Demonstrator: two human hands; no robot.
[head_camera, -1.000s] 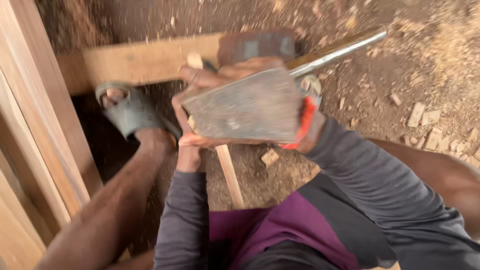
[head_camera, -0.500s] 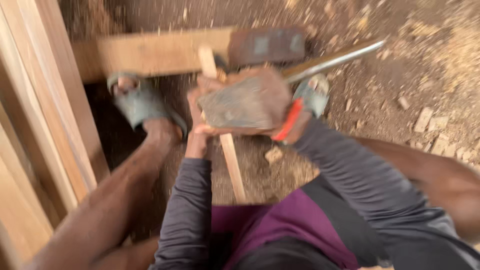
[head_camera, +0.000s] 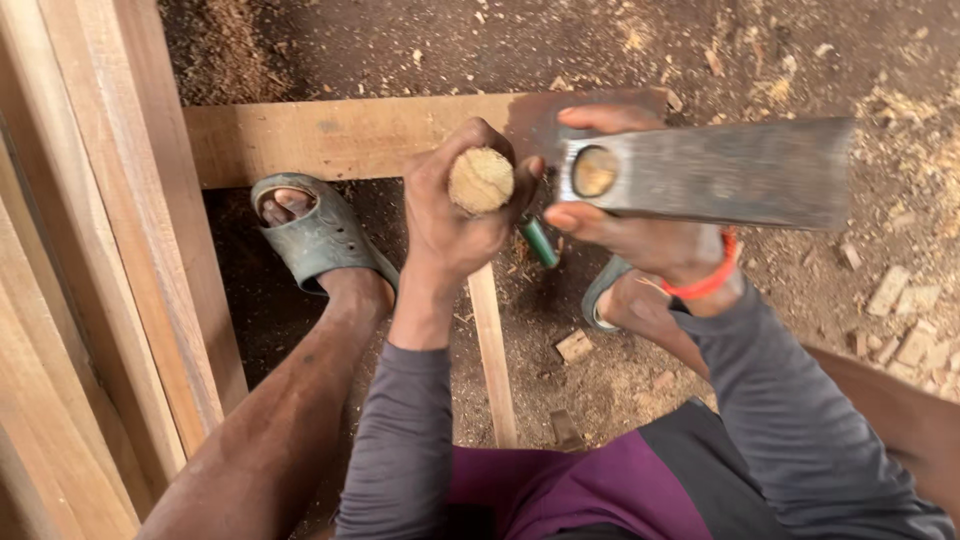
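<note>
Handle (head_camera: 481, 181) upright in your left hand (head_camera: 450, 215), fist closed — axe head (head_camera: 705, 172) gripped in right hand (head_camera: 640, 235), eye beside handle end, blade pointing right.

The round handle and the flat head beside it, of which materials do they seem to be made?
The round handle in the left hand looks like bare, unvarnished wood: pale tan, with a rough fibrous end. The flat head held by the right hand looks like metal, probably steel or iron: dull grey, scratched, brownish stains that may be rust, with a round eye.
</note>
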